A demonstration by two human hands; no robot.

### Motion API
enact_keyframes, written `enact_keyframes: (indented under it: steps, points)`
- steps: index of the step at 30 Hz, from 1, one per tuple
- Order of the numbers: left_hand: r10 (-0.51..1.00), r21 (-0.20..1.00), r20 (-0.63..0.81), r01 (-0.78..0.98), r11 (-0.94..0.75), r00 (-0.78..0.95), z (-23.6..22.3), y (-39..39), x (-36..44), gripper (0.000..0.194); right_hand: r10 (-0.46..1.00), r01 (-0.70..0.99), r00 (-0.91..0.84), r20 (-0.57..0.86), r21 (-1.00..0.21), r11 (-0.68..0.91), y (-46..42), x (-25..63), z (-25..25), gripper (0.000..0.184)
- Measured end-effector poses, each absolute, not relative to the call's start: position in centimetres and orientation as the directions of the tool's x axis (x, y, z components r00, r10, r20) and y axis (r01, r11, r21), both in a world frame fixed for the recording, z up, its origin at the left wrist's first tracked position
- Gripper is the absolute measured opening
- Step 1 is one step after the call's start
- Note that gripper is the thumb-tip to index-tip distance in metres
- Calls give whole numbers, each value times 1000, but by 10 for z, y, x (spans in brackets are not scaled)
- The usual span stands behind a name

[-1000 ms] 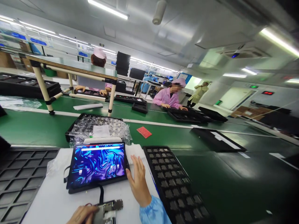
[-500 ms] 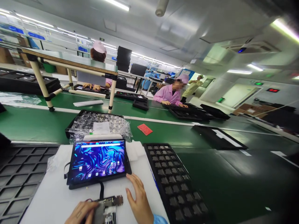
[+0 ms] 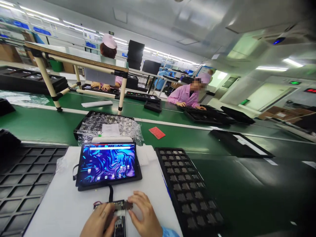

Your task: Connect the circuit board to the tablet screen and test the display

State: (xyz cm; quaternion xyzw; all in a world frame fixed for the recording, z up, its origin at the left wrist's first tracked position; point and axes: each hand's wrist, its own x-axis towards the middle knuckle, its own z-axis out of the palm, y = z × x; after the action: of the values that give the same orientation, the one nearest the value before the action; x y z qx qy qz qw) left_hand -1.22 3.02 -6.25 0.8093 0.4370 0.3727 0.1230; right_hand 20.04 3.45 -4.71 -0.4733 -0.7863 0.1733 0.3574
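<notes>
A bare circuit board [image 3: 119, 222] with metal shields lies on the white foam pad [image 3: 61, 197]. My left hand [image 3: 100, 219] is closed over its left side, fingertips pressing on the board's face. At the board's upper right end sits a small brownish square module [image 3: 128, 205]. My right hand [image 3: 145, 214] has its index finger and thumb curled round that module's right edge. Just beyond the hands, a lit tablet screen [image 3: 108, 164] with a blue and purple swirl leans back. A black flat cable [image 3: 111, 193] runs from beneath it to the board.
Black compartment trays stand on both sides, the right tray [image 3: 185, 187] holding small square parts and the left tray [image 3: 27, 177] beside the pad. A bubble-wrapped tray of parts [image 3: 108, 123] and a red card [image 3: 157, 132] lie beyond. Across the green line, a co-worker in pink [image 3: 186, 93] handles black trays.
My right hand has come from spread fingers beside the board to the small module at its end. The left hand has shifted further over the board. The view has swung slightly.
</notes>
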Motion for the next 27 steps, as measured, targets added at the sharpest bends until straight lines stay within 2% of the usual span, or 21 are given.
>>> enact_keyframes:
  steps: [2, 6, 9, 19, 27]
  points:
    - [786, 380, 484, 717, -584, 384, -62, 34, -4, 18, 871, 624, -320, 374, -608, 490, 34, 199, -46, 36]
    - [849, 153, 306, 858, -491, 431, -65, 40, 10, 21, 872, 657, -328, 364, -575, 487, 34, 199, -50, 43]
    - [858, 64, 274, 882, -466, 433, -64, 42, 18, 19, 863, 668, -337, 376, -551, 501, 35, 200, -54, 46]
    - [843, 16, 296, 880, -475, 449, -59, 44, 25, 24, 864, 655, -320, 388, -568, 498, 35, 200, -55, 47]
    - [858, 51, 269, 883, -466, 437, -58, 42, 27, 25, 856, 660, -329, 397, -552, 510, 34, 200, -55, 44]
